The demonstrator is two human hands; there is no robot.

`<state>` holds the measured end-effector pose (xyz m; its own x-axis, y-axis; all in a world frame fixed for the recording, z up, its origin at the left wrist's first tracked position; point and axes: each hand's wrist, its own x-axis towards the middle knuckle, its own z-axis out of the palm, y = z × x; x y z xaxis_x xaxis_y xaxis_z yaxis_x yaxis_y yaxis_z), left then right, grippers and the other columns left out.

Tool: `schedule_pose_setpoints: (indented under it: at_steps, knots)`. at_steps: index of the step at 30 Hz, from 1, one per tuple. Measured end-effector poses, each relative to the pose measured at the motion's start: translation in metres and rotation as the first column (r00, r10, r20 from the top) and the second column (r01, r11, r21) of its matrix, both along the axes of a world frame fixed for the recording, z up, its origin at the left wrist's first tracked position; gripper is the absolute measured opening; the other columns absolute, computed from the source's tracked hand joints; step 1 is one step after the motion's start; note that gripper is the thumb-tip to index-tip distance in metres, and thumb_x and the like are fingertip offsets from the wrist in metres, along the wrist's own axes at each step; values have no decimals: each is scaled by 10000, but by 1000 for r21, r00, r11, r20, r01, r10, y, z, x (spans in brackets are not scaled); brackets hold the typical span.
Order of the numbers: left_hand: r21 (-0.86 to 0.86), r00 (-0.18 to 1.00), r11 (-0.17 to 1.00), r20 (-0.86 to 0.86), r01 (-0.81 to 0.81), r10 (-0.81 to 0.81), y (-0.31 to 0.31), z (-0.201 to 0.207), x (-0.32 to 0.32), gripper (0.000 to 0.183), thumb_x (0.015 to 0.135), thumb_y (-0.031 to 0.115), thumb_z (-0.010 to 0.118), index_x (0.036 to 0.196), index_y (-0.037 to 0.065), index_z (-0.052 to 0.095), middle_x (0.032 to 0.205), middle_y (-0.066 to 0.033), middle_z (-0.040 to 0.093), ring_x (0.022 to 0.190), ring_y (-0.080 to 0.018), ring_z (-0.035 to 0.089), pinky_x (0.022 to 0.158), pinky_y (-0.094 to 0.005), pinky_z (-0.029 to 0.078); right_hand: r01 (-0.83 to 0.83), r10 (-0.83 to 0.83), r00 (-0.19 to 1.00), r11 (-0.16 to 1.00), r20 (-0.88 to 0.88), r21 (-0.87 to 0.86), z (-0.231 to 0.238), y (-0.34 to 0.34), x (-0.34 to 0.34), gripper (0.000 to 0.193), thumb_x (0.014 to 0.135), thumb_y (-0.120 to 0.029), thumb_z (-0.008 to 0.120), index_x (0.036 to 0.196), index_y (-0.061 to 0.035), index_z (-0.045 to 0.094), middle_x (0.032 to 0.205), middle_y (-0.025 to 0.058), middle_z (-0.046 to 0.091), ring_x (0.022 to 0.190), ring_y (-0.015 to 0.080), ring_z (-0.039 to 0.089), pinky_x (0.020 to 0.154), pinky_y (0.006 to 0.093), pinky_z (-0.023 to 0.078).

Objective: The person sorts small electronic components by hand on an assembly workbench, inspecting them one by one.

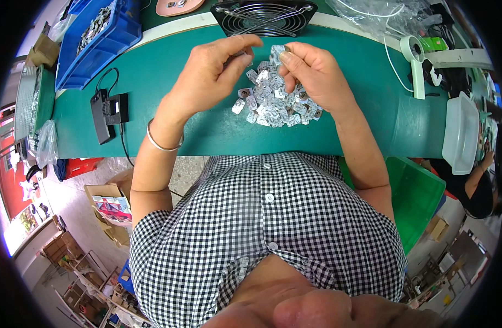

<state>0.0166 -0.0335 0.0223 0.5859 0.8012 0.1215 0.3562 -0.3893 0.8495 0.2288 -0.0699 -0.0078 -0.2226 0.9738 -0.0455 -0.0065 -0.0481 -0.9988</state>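
Observation:
Over the green tabletop, my right hand (pixel 315 70) pinches a small flat silver metal plate (pixel 277 53) between thumb and fingers. My left hand (pixel 211 71) is raised just left of it, its fingers curled inward. A bit of something greyish shows between that thumb and forefinger, too small to name. Below and between the hands lies a loose pile of small silver metal plates (pixel 275 109), many with holes and a few with a brown spot. The two hands are apart.
A black fan (pixel 264 19) stands at the table's far edge. At left are a blue bin (pixel 106 41) of metal parts and a black power adapter (pixel 117 108) with a cable. To the right are a pale green handheld fan (pixel 418 68) and a white tray (pixel 461 131). Another person sits far right.

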Motion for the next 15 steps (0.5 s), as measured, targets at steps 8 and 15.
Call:
schedule_pose_setpoints:
  at_steps: [8,15]
  knots:
    - [601,983,793,-69,-94,169,1,-23,4,337,817,164,736,1145,134,669,750,-41,644,596,-211,616,517,-325,496,84,-118,961,986,249,144,12,3,-13,269,940,-162,560,722,-5,536,534,31,524,482,90,512,452,280,410]
    - [662,989,744,-32,-87,144,8,-27,3,324,795,18,737,1108,77,680,771,-94,655,603,-213,618,541,-312,501,86,-135,951,979,280,183,9,8,-17,286,926,-148,566,698,14,508,523,68,462,460,113,425,449,322,359]
